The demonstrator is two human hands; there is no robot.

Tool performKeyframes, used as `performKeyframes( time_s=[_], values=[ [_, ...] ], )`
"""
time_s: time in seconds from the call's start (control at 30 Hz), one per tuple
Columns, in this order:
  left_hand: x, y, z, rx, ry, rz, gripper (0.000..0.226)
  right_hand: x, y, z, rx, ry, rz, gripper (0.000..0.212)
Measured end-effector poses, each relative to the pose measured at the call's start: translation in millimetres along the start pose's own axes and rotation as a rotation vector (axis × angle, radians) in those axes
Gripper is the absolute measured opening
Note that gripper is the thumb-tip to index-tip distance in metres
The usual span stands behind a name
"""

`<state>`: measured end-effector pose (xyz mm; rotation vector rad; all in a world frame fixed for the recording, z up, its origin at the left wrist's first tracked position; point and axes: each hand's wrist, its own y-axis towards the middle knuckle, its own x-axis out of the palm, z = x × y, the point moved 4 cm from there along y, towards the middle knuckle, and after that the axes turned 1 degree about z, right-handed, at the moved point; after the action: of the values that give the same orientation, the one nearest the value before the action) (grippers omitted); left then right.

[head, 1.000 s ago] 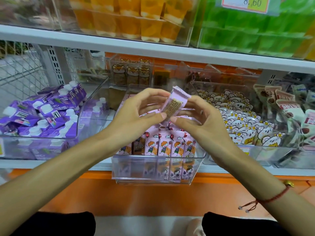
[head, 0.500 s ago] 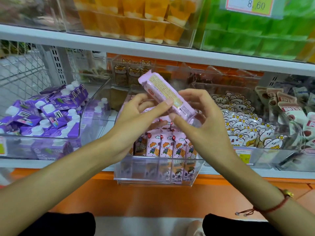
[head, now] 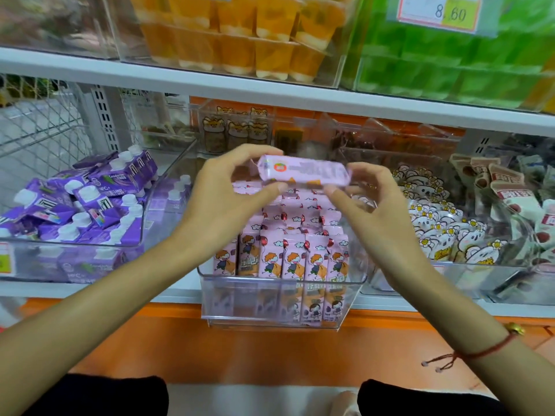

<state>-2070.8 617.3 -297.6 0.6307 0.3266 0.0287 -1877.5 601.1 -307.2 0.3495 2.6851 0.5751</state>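
A pink snack packet (head: 304, 174) lies level between both hands, its printed back toward me. My left hand (head: 222, 193) pinches its left end between thumb and fingers. My right hand (head: 372, 205) holds the right end with curled fingers. Both hover over a clear plastic bin (head: 282, 307) filled with several upright pink packets (head: 288, 259) of the same kind, bearing a cartoon child.
Left bin holds several purple drink cartons (head: 78, 202). Right bin holds white bear-print packets (head: 444, 232); pouches (head: 510, 190) lie further right. The shelf above (head: 270, 88) carries orange jelly cups (head: 240, 34) and green ones (head: 450, 55) with a price tag (head: 438, 12). An orange panel (head: 270, 349) runs below.
The packet has turned from a tilted pose, left end high, to lying level. Both hands kept hold of it and spread slightly toward its ends.
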Motion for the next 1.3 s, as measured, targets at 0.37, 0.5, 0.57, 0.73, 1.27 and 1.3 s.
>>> performKeyframes(
  time_s=[0.37, 0.5, 0.57, 0.73, 1.27, 1.3],
  values=[
    [-2.4, 70.5, -39.7, -0.031, 0.404, 0.057, 0.026, 44.2, 56.8, 16.2, -0.321, -0.751, -0.434, 0.033],
    [6.7, 92.4, -63.8, -0.141, 0.496, 0.010, 0.029, 68.3, 95.7, 32.5, -0.201, -0.909, -0.616, 0.041],
    [11.6, 98.2, -74.0, -0.179, 0.503, -0.015, 0.025, 79.7, 107.1, 42.5, -0.139, -0.971, -0.717, 0.036],
    [17.8, 104.7, -82.3, -0.149, 0.472, -0.069, 0.022, 85.6, 114.2, 48.6, -0.123, -1.026, -0.812, 0.036],
    [69.0, 122.5, -89.8, -0.106, 0.709, -0.419, 0.042, 43.4, -11.1, 9.2, -0.388, -0.856, -0.593, 0.046],
    [71.4, 121.5, -92.5, -0.118, 0.725, -0.430, 0.041, 41.7, -21.7, 10.6, -0.395, -0.873, -0.603, 0.049]
  ],
)
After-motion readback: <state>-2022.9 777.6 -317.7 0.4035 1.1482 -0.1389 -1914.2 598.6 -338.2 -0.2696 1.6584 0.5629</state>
